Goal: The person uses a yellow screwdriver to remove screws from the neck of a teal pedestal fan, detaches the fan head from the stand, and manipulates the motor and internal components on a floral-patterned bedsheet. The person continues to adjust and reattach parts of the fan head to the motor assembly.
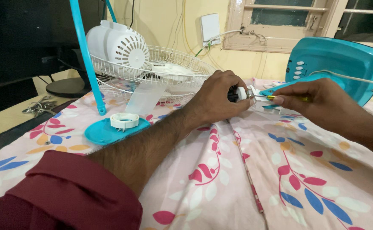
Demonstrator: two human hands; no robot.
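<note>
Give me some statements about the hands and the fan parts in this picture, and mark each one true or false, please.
1. The left hand grips a small black and white part. True.
2. The right hand is empty. False: it holds a thin tool with a yellow handle, its tip at the small part.
3. The white wire fan guard lies behind the left hand. True.
4. The turquoise fan base stands at the left edge of the picture. False: it is at the right, behind the right hand.
5. The cloth under the hands is plain white. False: it is pink with a floral print.
</note>
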